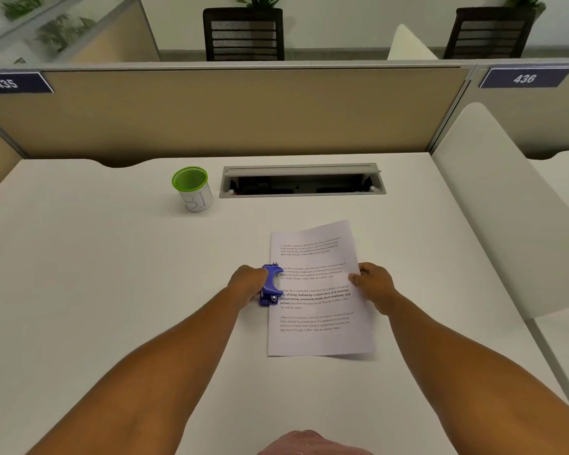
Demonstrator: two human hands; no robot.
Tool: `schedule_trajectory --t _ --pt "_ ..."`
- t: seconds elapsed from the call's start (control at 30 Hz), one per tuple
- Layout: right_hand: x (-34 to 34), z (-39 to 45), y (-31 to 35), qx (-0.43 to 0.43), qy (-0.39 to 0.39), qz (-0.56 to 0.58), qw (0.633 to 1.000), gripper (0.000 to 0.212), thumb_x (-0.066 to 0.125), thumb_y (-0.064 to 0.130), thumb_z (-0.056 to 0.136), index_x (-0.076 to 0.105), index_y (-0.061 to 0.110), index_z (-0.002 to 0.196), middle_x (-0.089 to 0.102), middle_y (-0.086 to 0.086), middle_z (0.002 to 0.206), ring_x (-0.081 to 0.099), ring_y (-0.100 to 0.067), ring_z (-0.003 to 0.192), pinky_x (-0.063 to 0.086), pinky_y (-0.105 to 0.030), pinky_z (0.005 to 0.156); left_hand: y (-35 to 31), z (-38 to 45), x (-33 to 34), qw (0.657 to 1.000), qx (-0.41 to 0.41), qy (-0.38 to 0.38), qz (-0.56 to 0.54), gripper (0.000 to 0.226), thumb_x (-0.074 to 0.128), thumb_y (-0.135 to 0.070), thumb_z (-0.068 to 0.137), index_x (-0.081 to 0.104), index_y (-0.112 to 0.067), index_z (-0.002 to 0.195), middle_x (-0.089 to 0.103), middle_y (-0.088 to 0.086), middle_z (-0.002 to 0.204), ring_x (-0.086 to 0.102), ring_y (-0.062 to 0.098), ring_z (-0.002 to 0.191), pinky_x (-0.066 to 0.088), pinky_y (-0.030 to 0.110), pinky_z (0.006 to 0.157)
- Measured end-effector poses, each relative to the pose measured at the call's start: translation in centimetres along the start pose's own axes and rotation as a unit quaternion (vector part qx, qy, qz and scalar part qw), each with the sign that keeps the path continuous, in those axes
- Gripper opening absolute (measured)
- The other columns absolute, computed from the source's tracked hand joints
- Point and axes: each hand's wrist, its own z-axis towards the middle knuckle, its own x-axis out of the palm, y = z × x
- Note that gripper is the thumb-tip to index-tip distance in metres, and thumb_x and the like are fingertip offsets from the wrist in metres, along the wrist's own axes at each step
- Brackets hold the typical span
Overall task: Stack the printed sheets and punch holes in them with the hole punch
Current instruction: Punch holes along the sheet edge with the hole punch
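Head view, left hand (pixel 247 281) gripping blue hole punch (pixel 270 284) at sheets' (pixel 319 300) left edge — right hand (pixel 373 285) pinching right edge

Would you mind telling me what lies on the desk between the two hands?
In the head view, the blue hole punch gripped by the left hand, then the printed sheets, whose right edge the right hand holds.

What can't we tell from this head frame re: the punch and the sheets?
- Sheet count: the printed sheets show only the top page; any others lie under it.
- Holes: the sheets' left edge sits in the hole punch, which covers it.
- Left hand fingers: curled round the punch's far side, hidden by the hand itself.
- Right hand fingers: tucked under the sheets' right edge.
- Green cup: handwriting too blurred to read.
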Motion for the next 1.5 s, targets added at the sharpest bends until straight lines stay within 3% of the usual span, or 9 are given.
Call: schedule_trajectory --t 0.17,0.27,0.47,0.63,0.77,0.9,1.07,1.23,1.5 --pt "0.2 0.1 0.1 -0.002 -0.033 -0.082 0.996 0.020 0.053 0.016 0.084 0.059 0.000 0.073 0.061 -0.009 0.075 0.054 -0.028 0.071 0.046 -0.033 0.067 -0.2 -0.1 -0.2 1.000 -0.004 -0.007 -0.004 0.030 0.058 -0.021 0.085 0.064 -0.002 0.107 0.071 0.016 0.107 0.069 0.032 0.103 0.049 0.032 0.075" --pt "-0.1 0.1 -0.1 -0.008 -0.072 -0.138 0.988 0.020 0.049 0.016 0.081 0.044 0.014 0.062 0.046 -0.007 0.064 0.041 -0.023 0.063 0.031 -0.031 0.060 -0.3 -0.3 -0.4 1.000 -0.005 -0.003 -0.009 0.028 0.059 -0.024 0.086 0.065 -0.004 0.106 0.073 0.014 0.104 0.071 0.029 0.092 0.047 0.030 0.069" --pt "-0.1 0.0 -0.2 0.010 -0.080 -0.151 0.985 0.017 0.042 0.008 0.071 0.041 0.017 0.057 0.045 -0.002 0.059 0.039 -0.024 0.062 0.031 -0.029 0.059 0.0 0.0 -0.6 1.000 -0.006 0.001 -0.012 0.025 0.063 -0.031 0.087 0.064 -0.008 0.099 0.071 0.006 0.087 0.065 0.016 0.066 0.043 0.024 0.054" --pt "0.3 0.0 -0.1 0.020 -0.097 -0.165 0.981 0.013 0.051 0.021 0.084 0.059 0.022 0.075 0.060 0.000 0.085 0.054 -0.022 0.077 0.039 -0.026 0.062 0.5 0.9 -0.4 1.000 0.008 0.007 0.006 0.038 0.073 -0.035 0.084 0.067 -0.002 0.100 0.073 0.015 0.101 0.065 0.024 0.080 0.056 0.037 0.081" --pt "1.8 -0.2 -0.6 -0.063 -0.123 -0.246 0.959 0.024 0.057 0.033 0.089 0.066 0.016 0.104 0.057 -0.006 0.113 0.050 -0.027 0.110 0.048 -0.038 0.084 1.1 1.1 -0.4 1.000 0.017 0.014 0.013 0.044 0.076 -0.034 0.082 0.067 0.004 0.103 0.071 0.021 0.110 0.069 0.031 0.097 0.052 0.046 0.098" --pt "3.4 -0.4 -1.4 -0.208 -0.135 -0.347 0.904 0.037 0.054 0.036 0.091 0.062 0.013 0.118 0.053 -0.003 0.131 0.040 -0.028 0.125 0.042 -0.043 0.094 1.1 1.0 -0.5 0.999 0.033 0.022 0.014 0.035 0.074 -0.036 0.083 0.062 -0.004 0.089 0.069 0.023 0.114 0.068 0.033 0.100 0.052 0.047 0.098" --pt "5.2 0.2 -3.0 -0.253 -0.091 -0.408 0.872 0.044 0.043 0.037 0.096 0.053 0.012 0.131 0.035 -0.006 0.154 0.018 -0.029 0.147 0.021 -0.047 0.116 1.6 1.2 -0.4 0.999 0.046 0.008 0.004 0.030 0.077 -0.036 0.080 0.060 -0.011 0.077 0.071 0.021 0.102 0.066 0.026 0.085 0.056 0.047 0.091" --pt "6.3 0.4 -4.0 -0.277 -0.057 -0.433 0.856 0.048 0.031 0.033 0.101 0.042 0.011 0.142 0.021 -0.005 0.161 0.005 -0.026 0.150 0.007 -0.050 0.121 2.4 1.3 -0.5 0.999 0.042 -0.018 -0.001 0.060 0.081 -0.046 0.073 0.060 -0.014 0.119 0.070 0.005 0.112 0.070 0.022 0.097 0.054 0.043 0.095" --pt "6.7 0.3 -4.7 -0.282 -0.065 -0.408 0.866 0.050 0.030 0.032 0.100 0.040 0.011 0.145 0.019 -0.005 0.161 0.009 -0.025 0.150 0.006 -0.048 0.121 2.6 1.5 -0.6 0.998 0.058 -0.024 0.014 0.054 0.082 -0.046 0.072 0.060 -0.020 0.114 0.071 0.002 0.110 0.074 0.018 0.085 0.055 0.042 0.092"
